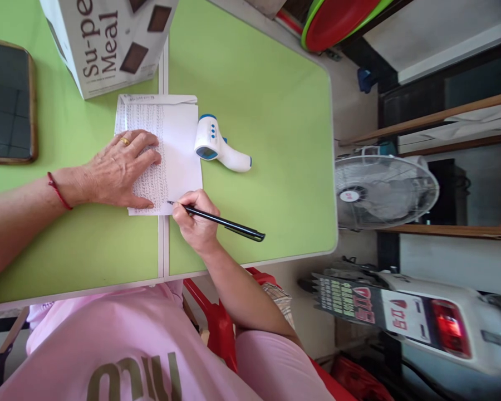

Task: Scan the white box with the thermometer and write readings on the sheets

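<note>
A sheet of white paper (183, 133), partly covered in rows of handwriting, lies on the green table (275, 111). Its far edge looks folded over. My left hand (123, 170) rests on the written part with fingers spread, a ring on one finger and a red cord at the wrist. Near the paper's lower right corner, my right hand (196, 220) grips a black pen (229, 224), whose tip meets the sheet at the edge of the writing. Touching or just beside the right edge of the paper is a white and blue infrared thermometer (221, 146).
A box printed "Su-per Meal" (108, 50) stands beyond the paper. At the far left lies a phone (8, 100). Off the table's right side are a fan (386, 192) and a scooter (434, 323). A red chair (217, 323) is under me.
</note>
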{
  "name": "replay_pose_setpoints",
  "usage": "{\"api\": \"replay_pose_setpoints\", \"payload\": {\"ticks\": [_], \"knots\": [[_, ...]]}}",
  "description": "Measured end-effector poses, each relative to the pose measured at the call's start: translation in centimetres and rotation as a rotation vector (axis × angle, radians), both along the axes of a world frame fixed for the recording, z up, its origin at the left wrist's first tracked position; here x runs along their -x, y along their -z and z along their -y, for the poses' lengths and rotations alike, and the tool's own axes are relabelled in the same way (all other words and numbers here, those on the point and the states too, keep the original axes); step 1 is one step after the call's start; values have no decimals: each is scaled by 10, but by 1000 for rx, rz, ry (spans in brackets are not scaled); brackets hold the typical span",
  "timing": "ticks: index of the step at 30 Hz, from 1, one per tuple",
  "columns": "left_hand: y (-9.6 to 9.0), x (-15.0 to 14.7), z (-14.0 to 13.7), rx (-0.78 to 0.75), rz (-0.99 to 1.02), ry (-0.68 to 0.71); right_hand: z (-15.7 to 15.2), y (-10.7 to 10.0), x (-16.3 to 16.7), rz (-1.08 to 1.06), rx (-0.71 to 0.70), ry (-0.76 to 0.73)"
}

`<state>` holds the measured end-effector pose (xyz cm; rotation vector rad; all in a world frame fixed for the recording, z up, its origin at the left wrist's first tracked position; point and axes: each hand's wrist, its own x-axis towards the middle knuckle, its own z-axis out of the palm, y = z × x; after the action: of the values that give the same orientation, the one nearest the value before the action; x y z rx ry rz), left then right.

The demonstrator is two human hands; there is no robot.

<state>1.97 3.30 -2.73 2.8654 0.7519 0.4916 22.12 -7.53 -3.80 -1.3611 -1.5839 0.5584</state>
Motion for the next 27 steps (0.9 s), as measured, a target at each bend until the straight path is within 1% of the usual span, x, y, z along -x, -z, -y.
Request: {"api": "replay_pose_setpoints", "payload": {"ticks": [4, 7, 11, 14, 16, 18, 20, 22, 23, 25, 27], "knots": [[1, 0, -1, 8, 6, 5, 0, -1, -1, 2, 5, -10], [1, 1, -1, 43, 2, 3, -1, -1, -1, 8, 13, 8], [1, 0, -2, 97, 0, 4, 1, 2, 0, -20, -33, 32], [2, 1, -2, 87, -9, 2, 4, 0, -2, -17, -82, 53], [3, 2, -2, 54, -4, 7, 3, -7, -5, 72, -137, 54], [2, 4, -3, 17, 32, 24, -2, -18, -10, 249, -211, 30], [-1, 7, -6, -26, 145, 50, -13, -32, -14, 457, -284, 17], [-7, 9, -8, -117, 359, 19, -27, -43, -15, 650, -302, 41], [-10, 9, -9, -187, 500, -32, -34, -47, -14, 734, -287, 61], [-16, 11, -11, -320, 765, -209, -46, -49, -9, 863, -227, 84], [-18, 14, -12, -379, 921, -407, -53, -45, -2, 927, -160, 73]]}}
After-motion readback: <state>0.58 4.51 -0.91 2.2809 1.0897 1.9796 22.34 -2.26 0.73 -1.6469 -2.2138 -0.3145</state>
